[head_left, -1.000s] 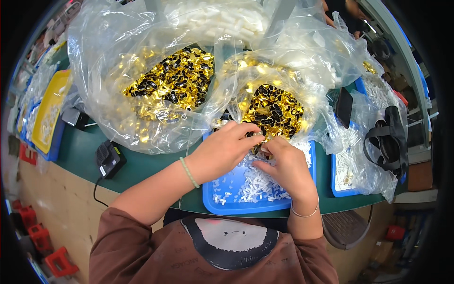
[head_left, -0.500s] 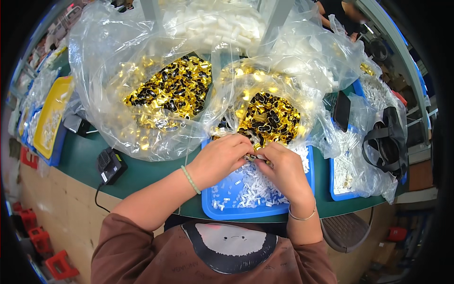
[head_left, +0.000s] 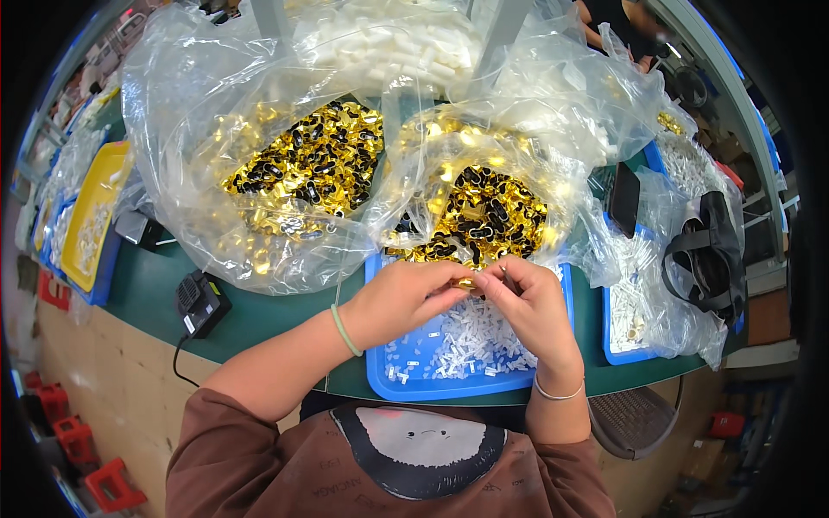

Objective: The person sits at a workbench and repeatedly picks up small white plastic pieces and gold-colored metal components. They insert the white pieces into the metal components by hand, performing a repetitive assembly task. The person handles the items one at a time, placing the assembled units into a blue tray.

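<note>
My left hand (head_left: pixel 413 295) is closed in a pinch on a small gold piece (head_left: pixel 467 283) above the blue tray (head_left: pixel 377 373). My right hand (head_left: pixel 528 304) meets it from the right, its thumb close to the piece and its fingers curled. A dark, narrow thing shows between those fingers, too small to name. Beneath both hands, small white plastic parts (head_left: pixel 475 344) lie heaped in the tray. Just beyond the fingertips, gold-and-black pieces (head_left: pixel 494 211) spill toward the tray from an opened clear plastic bag (head_left: pixel 566 207).
Another clear bag (head_left: pixel 173 173) of gold-and-black pieces lies far left. A black corded device (head_left: pixel 204 304) sits on the green table (head_left: pixel 259 321). Rightward are a second blue tray (head_left: pixel 635 356) of white parts, a phone (head_left: pixel 623 200) and a black bag (head_left: pixel 704 259). A person (head_left: pixel 617 26) is at the back.
Both hands have shifted slightly. My left thumb and fingers now show the gold piece more clearly, and the right hand has turned, its thumb pointing up toward the piece.
</note>
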The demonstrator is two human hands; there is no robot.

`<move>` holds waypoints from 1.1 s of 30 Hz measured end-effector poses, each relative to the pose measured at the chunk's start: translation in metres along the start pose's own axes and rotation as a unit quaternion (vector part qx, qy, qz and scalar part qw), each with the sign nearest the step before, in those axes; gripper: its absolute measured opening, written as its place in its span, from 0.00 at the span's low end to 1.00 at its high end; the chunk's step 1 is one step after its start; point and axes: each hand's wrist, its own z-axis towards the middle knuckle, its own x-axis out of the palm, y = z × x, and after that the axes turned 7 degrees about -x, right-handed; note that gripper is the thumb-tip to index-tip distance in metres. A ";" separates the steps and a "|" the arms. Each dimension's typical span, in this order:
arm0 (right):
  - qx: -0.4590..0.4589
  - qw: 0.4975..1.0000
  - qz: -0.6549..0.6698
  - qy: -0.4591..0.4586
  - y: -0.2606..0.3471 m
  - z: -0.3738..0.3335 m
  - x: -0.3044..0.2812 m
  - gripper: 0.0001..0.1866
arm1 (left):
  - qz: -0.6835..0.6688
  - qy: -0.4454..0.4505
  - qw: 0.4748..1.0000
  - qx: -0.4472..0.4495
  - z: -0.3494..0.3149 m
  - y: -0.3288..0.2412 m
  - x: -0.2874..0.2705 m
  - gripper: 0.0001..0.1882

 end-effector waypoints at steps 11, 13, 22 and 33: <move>-0.147 0.951 -0.271 0.020 -0.012 -0.001 0.003 0.10 | 0.070 -0.083 0.990 0.089 0.003 0.004 -0.015 0.18; -0.161 0.940 -0.299 0.046 -0.012 -0.002 0.007 0.12 | -0.239 -0.001 0.967 -0.090 0.002 -0.001 -0.015 0.18; -0.171 0.935 -0.308 0.051 -0.013 0.002 0.010 0.10 | -0.562 0.082 0.807 -0.163 0.006 0.013 -0.009 0.19; -0.085 0.993 -0.050 -0.070 0.002 0.001 0.002 0.06 | -0.607 0.094 0.768 -0.179 0.007 0.015 -0.010 0.21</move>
